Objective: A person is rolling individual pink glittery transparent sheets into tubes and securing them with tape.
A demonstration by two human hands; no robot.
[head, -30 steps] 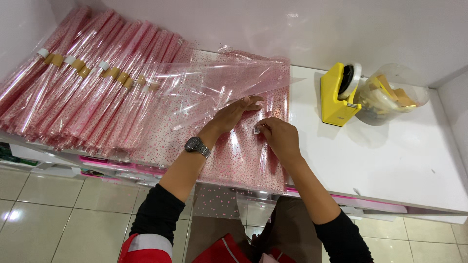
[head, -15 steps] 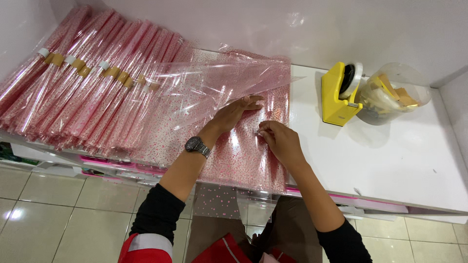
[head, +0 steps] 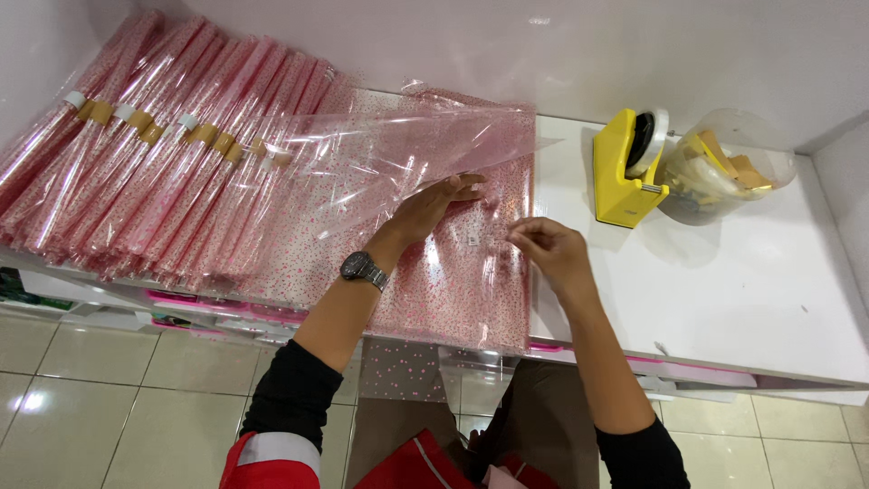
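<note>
We lay our left hand (head: 433, 206) flat and open on the stack of plastic sheets (head: 462, 272), under a lifted sheet (head: 362, 172), probably to pin the stack while the top layer is peeled back. Our right hand (head: 550, 254), just beside the left, pinches something small at the stack's edge with fingers closed narrow; we cannot tell what. A wristwatch (head: 364, 269) sits on the left wrist. The sheets are clear, glossy, and dotted with small pink marks, hanging a little over the white table (head: 724, 299). Beyond the left hand lie rolled sheets (head: 145, 154) banded in tan. Beyond the right hand stand a yellow tape dispenser (head: 625, 167) and a clear tub (head: 724, 167).
</note>
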